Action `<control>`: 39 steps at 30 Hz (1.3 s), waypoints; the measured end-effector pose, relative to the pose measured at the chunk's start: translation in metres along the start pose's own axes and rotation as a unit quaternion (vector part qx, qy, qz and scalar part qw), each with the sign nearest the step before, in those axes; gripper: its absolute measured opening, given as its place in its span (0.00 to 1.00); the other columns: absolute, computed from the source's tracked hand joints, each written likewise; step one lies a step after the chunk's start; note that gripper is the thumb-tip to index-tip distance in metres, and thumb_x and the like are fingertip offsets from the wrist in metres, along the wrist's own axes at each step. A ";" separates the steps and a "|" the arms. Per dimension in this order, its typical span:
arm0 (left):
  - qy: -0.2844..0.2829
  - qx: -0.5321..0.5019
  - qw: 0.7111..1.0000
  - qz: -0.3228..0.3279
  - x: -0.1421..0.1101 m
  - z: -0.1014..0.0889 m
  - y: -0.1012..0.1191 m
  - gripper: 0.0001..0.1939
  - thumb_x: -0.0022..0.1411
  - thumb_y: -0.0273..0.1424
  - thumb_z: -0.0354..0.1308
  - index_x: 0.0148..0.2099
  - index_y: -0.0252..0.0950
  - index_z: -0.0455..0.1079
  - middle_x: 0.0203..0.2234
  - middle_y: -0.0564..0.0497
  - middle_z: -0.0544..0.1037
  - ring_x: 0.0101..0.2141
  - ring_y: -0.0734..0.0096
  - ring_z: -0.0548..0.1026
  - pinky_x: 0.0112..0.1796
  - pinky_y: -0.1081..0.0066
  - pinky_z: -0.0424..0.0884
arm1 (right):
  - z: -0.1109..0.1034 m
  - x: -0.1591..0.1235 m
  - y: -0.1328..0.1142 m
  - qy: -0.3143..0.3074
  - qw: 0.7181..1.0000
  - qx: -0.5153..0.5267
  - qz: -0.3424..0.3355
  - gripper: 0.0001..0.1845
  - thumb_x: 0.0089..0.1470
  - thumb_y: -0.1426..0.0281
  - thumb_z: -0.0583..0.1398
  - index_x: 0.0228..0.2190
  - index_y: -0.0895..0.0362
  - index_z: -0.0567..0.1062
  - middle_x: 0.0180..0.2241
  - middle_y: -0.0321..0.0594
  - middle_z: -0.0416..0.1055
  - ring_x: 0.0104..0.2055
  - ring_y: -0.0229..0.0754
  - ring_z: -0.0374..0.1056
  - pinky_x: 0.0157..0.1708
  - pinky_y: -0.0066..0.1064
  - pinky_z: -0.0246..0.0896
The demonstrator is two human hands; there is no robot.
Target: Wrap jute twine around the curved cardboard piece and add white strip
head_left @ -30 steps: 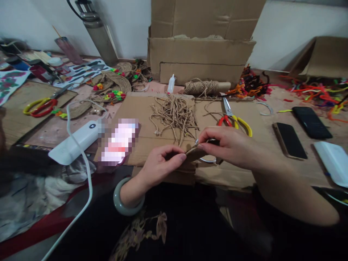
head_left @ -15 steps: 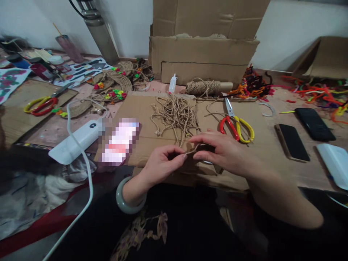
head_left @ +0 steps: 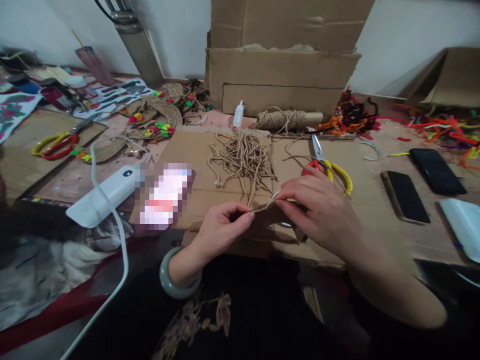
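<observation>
Between my two hands runs a short length of brown twine [head_left: 263, 206]. My left hand [head_left: 224, 227] pinches one end between thumb and fingertips. The other end is pinched by my right hand [head_left: 318, 210], whose fingers partly hide it. Just behind the twine shows part of a white ring [head_left: 275, 195], mostly covered by my right hand. A loose heap of cut twine pieces [head_left: 245, 157] lies on the cardboard sheet [head_left: 191, 150] beyond my hands. Scissors with one red and one yellow handle [head_left: 339, 177] lie past my right hand, which covers part of them.
A twine roll [head_left: 281, 119] and white squeeze bottle [head_left: 238, 115] stand before upright cardboard [head_left: 281, 70]. Left are a lit phone [head_left: 165, 195], a white device [head_left: 105, 195] with a cable, and more scissors [head_left: 56, 145]. Two dark phones [head_left: 405, 196] lie right.
My right hand has shifted slightly right and turned, drawing away from my left along the twine. It now covers more of the scissors' red handle. My left hand has barely moved.
</observation>
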State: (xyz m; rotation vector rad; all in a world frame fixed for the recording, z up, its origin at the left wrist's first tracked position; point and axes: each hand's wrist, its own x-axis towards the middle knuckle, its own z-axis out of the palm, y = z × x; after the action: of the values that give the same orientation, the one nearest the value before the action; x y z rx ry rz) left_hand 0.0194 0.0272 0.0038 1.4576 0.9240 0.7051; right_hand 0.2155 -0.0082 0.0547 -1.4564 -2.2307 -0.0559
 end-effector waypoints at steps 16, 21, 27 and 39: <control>0.025 -0.056 0.998 -0.012 -0.002 0.004 -0.014 0.12 0.54 0.38 0.59 0.31 0.33 0.73 0.18 0.55 0.69 0.20 0.80 0.63 0.22 0.78 0.59 | 0.008 -0.006 -0.003 0.041 0.999 0.011 0.021 0.04 0.53 0.74 0.56 0.27 0.56 0.69 0.32 0.38 0.75 0.36 0.41 0.70 0.50 0.43 0.57; 0.017 -0.049 0.999 0.006 -0.003 0.004 -0.015 0.11 0.55 0.37 0.59 0.32 0.33 0.74 0.22 0.53 0.72 0.24 0.78 0.66 0.26 0.77 0.63 | 0.006 -0.002 0.001 -0.022 0.994 0.069 0.082 0.05 0.55 0.71 0.55 0.32 0.55 0.72 0.29 0.38 0.73 0.33 0.41 0.69 0.34 0.34 0.63; -0.008 -0.033 0.999 0.002 -0.005 0.000 -0.013 0.12 0.56 0.38 0.58 0.33 0.34 0.75 0.23 0.52 0.74 0.25 0.77 0.69 0.28 0.76 0.65 | 0.002 0.001 0.003 -0.088 0.983 0.133 0.089 0.08 0.54 0.73 0.54 0.30 0.56 0.74 0.29 0.38 0.74 0.32 0.38 0.69 0.32 0.29 0.62; -0.040 0.093 0.994 0.033 -0.004 -0.002 0.009 0.11 0.55 0.34 0.57 0.35 0.32 0.75 0.25 0.50 0.79 0.26 0.73 0.73 0.28 0.75 0.67 | -0.006 0.008 -0.007 -0.165 0.966 0.177 0.087 0.09 0.54 0.74 0.54 0.29 0.55 0.74 0.25 0.34 0.72 0.28 0.34 0.66 0.28 0.25 0.57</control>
State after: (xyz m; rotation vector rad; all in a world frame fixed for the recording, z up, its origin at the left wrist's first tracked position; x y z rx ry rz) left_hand 0.0172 0.0247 0.0134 1.6762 0.9015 0.6164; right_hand 0.2091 -0.0063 0.0646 -1.5343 -2.1992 0.6525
